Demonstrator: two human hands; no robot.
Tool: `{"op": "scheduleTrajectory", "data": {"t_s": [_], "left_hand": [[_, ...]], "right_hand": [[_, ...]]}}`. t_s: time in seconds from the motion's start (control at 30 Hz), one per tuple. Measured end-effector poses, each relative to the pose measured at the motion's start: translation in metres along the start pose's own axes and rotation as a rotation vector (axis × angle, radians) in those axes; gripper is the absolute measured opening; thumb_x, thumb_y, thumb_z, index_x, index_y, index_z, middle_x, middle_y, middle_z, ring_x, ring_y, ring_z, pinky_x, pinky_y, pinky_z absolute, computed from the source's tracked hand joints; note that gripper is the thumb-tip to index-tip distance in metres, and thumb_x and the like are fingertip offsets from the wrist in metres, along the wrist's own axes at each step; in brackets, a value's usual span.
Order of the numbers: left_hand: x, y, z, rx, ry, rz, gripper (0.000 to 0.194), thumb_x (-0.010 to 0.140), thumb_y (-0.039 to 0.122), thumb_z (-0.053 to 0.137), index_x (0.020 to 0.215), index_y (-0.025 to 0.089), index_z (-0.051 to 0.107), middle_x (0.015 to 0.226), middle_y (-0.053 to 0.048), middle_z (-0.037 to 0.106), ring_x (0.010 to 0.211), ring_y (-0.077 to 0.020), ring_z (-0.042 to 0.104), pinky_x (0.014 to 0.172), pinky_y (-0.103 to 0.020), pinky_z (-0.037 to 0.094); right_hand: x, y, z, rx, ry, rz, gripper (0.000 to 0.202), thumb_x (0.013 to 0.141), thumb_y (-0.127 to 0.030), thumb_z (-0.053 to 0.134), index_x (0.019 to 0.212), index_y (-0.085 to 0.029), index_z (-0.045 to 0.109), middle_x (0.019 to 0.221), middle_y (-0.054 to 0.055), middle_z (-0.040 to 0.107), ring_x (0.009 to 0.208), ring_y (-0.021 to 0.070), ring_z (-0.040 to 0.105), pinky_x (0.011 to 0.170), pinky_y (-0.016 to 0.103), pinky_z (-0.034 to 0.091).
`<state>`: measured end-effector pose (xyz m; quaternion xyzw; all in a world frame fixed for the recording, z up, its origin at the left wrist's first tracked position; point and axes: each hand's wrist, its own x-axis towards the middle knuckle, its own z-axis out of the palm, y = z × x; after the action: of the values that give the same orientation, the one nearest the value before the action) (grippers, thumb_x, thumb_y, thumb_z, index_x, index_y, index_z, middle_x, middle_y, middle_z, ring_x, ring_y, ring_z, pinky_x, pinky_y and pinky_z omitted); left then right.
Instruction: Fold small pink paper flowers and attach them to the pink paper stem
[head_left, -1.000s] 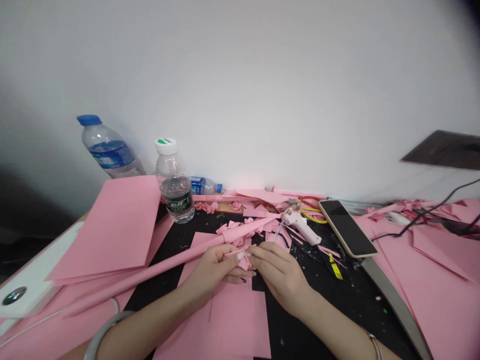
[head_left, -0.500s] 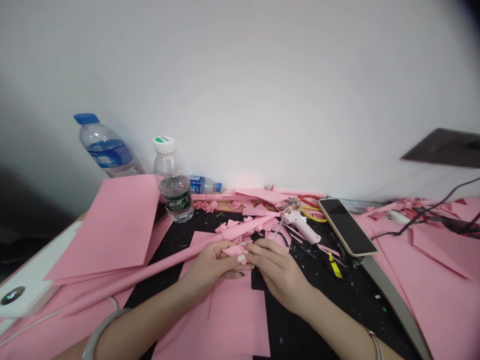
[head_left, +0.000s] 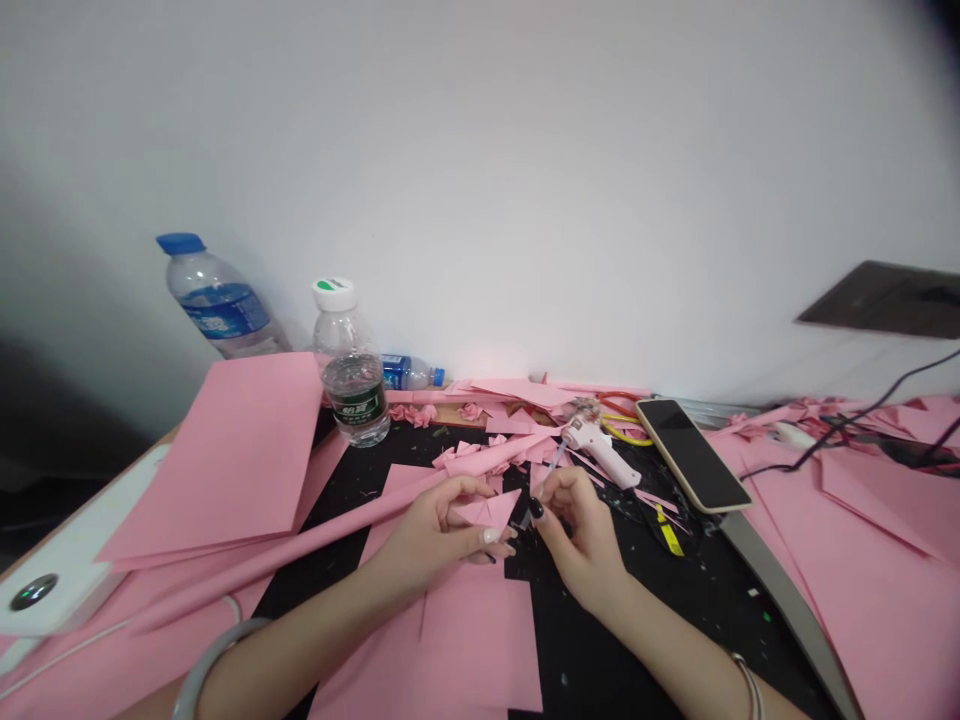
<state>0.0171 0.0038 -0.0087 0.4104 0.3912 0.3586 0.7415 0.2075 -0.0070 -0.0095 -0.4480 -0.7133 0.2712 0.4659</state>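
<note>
Folded pink paper (head_left: 486, 511) is being pinched by the left hand (head_left: 433, 530)—best gently, uncrushed—the right hand (head_left: 582, 535) nearby, its hold unclear.

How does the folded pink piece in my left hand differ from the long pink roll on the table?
The folded piece is small, creased and pointed; the long roll is a smooth tube. The folded piece is held in your left hand, while the long roll lies slanting across the table. Both are pink and look like paper.

Left hand (head_left: 439, 532) partly behind folded paper (head_left: 487, 511), wall panel (head_left: 885, 299) cropped at right
</note>
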Motion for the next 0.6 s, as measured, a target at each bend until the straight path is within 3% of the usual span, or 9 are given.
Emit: {"op": "scheduleTrajectory", "data": {"t_s": [0.1,0.23,0.47,0.6], "left_hand": [[-0.003,-0.003,0.002,0.007,-0.093,0.023,0.044,0.068,0.023,0.078,0.097,0.021,0.046,0.07,-0.001,0.074,0.065,-0.0187,0.073,0.06,-0.025,0.053],[-0.006,-0.008,0.0,0.069,-0.186,-0.011,0.048,0.072,0.021,0.077,0.106,0.022,0.042,0.069,0.0,0.074,0.069,-0.0185,0.074,0.063,-0.025,0.055],[-0.006,-0.008,-0.002,0.11,-0.219,-0.044,0.048,0.074,0.023,0.076,0.11,0.021,0.044,0.074,-0.001,0.075,0.072,-0.021,0.074,0.062,-0.026,0.056],[-0.007,-0.006,0.0,0.111,-0.26,-0.06,0.048,0.073,0.019,0.075,0.109,0.021,0.043,0.076,0.0,0.073,0.067,-0.0185,0.073,0.06,-0.024,0.055]], "right_hand": [[0.003,-0.007,0.003,0.093,-0.223,0.127,0.024,0.093,-0.031,0.048,0.072,-0.021,0.044,0.055,-0.005,0.045,0.046,0.0106,0.041,0.045,0.022,0.031],[0.004,-0.016,0.005,0.204,-0.463,0.143,0.033,0.097,-0.028,0.039,0.065,-0.02,0.044,0.054,-0.004,0.05,0.048,0.01,0.044,0.048,0.021,0.032],[0.002,-0.016,0.006,0.15,-0.477,0.142,0.033,0.091,-0.018,0.04,0.058,-0.021,0.038,0.049,-0.005,0.043,0.045,0.0093,0.037,0.046,0.021,0.028],[0.002,-0.016,0.009,0.278,-0.521,0.147,0.027,0.088,-0.013,0.04,0.061,-0.02,0.042,0.053,-0.004,0.052,0.047,0.0094,0.047,0.047,0.019,0.034]]}}
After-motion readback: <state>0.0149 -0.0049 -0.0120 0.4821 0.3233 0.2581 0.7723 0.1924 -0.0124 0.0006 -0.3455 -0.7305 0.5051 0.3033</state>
